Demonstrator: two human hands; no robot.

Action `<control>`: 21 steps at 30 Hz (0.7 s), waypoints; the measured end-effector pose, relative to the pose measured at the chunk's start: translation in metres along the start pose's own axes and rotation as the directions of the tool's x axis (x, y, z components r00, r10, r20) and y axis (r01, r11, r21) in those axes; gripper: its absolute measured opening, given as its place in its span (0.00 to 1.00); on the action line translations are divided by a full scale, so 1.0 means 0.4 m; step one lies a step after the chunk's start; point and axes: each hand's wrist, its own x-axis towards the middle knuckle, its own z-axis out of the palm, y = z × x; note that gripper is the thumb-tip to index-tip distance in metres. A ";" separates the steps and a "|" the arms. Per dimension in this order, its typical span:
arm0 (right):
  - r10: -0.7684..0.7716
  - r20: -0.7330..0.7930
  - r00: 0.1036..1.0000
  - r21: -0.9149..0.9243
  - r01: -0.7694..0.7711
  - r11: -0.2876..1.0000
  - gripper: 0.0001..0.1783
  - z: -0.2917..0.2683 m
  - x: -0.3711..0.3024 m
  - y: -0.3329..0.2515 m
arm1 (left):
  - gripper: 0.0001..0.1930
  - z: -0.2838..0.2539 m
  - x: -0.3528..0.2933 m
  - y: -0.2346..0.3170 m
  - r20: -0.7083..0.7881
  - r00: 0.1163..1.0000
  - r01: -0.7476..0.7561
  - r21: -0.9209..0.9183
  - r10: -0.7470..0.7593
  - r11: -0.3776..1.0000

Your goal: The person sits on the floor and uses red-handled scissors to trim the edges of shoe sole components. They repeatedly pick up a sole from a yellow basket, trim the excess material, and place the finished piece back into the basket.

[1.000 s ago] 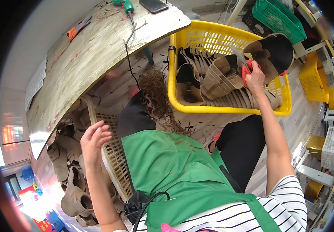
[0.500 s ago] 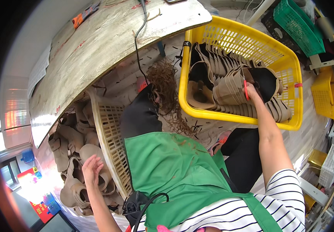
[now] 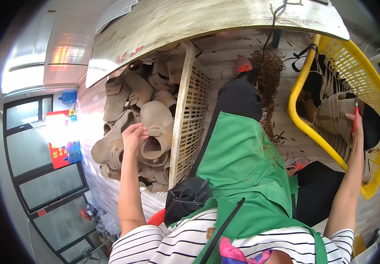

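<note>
My left hand (image 3: 135, 135) is over the left basket, its fingers loosely curled and holding nothing that I can see. Right beside its fingertips lies a beige shoe upper (image 3: 160, 119) with a round opening. Other beige uppers (image 3: 138, 90) are heaped around it. Over at the right, my right hand (image 3: 357, 127) is closed around red-handled scissors (image 3: 356, 115). It rests against a row of nested beige uppers (image 3: 331, 115) with dark linings, inside the yellow basket (image 3: 302, 81). Part of this hand's grip is hidden.
A pale slatted basket wall (image 3: 189, 119) stands between the heap and my legs. Above is a wooden table (image 3: 207, 20) with a curved edge and a hanging black cable (image 3: 269, 33). Brown scraps (image 3: 269, 70) lie piled on the floor. A black bag (image 3: 190, 193) is at my waist.
My view has swung to the left, so the yellow basket sits farther right. My left hand's fingers have curled in and come nearer the upper. The right hand keeps the scissors.
</note>
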 end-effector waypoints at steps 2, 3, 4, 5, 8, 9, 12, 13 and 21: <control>0.099 -0.064 0.993 0.034 -0.097 0.995 0.24 -0.054 0.006 0.057 | 0.10 -0.040 -0.006 -0.034 -0.126 0.991 -0.026 0.180 0.049 0.983; -0.081 -0.198 0.977 -0.245 0.031 0.969 0.24 -0.122 0.020 0.135 | 0.09 -0.032 0.019 -0.034 -0.151 0.984 -0.048 0.267 0.091 0.963; -0.126 -0.359 0.925 -0.345 -0.006 0.938 0.24 -0.173 0.020 0.198 | 0.10 -0.009 0.024 -0.025 -0.079 0.995 -0.036 0.297 0.062 0.954; -0.226 -0.382 0.896 -0.533 -0.014 0.846 0.22 -0.179 0.024 0.205 | 0.11 0.018 -0.005 -0.007 -0.027 0.999 -0.023 0.330 0.034 0.944; -0.334 -0.325 0.885 -0.784 -0.054 0.619 0.25 -0.222 0.013 0.205 | 0.18 0.112 -0.097 -0.002 0.306 0.897 -0.440 0.694 0.320 0.570; -0.364 -0.331 0.870 -0.802 -0.056 0.595 0.26 -0.147 0.008 0.178 | 0.21 0.110 -0.132 -0.024 0.308 0.920 -0.388 0.805 0.243 0.448; -0.515 -0.422 0.746 -0.866 -0.163 0.473 0.29 -0.102 -0.072 0.127 | 0.23 0.100 -0.097 -0.113 0.295 0.948 -0.316 0.910 0.117 0.267; -0.569 -0.435 0.698 -0.871 -0.164 0.463 0.29 -0.050 -0.112 0.090 | 0.22 0.087 -0.108 -0.105 0.228 0.960 -0.268 0.920 0.165 0.287; -0.703 -0.409 0.582 -0.770 0.193 0.608 0.20 0.086 -0.369 0.021 | 0.15 0.071 -0.126 0.190 -0.197 0.615 -0.477 0.677 0.763 0.560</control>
